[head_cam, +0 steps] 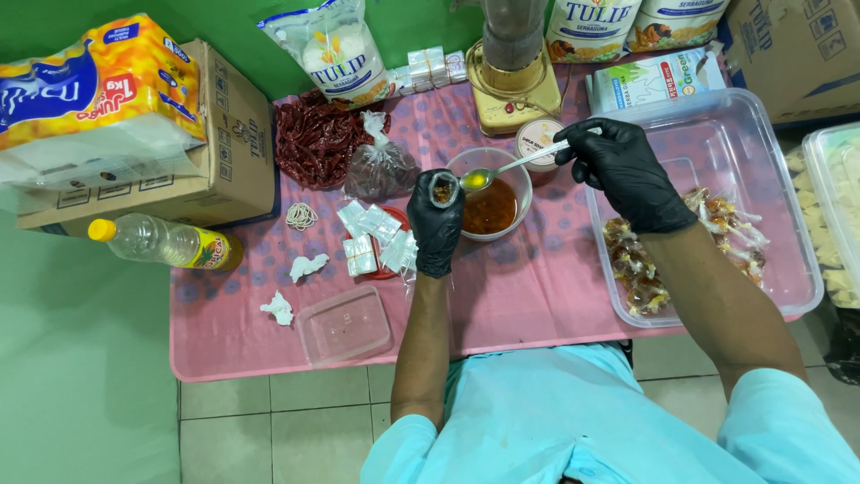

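A white plastic flour bag with red-blue label [336, 49] is leaning at the pink table's back edge, two similar bags [627, 22] are standing right, a brown cardboard box [228, 134] is sitting left under an orange-blue tissue pack [90, 85].

Single head camera, looking steeply down, fairly near, over pink table [502, 296], edges perhaps distorted

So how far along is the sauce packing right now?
Done: a pile of filled sauce packets lies in the large clear tub. In hand: the left hand holds a small open bag, while the right hand brings a spoon of sauce to it. Left: the bowl still holds red sauce, and empty bags wait beside it.
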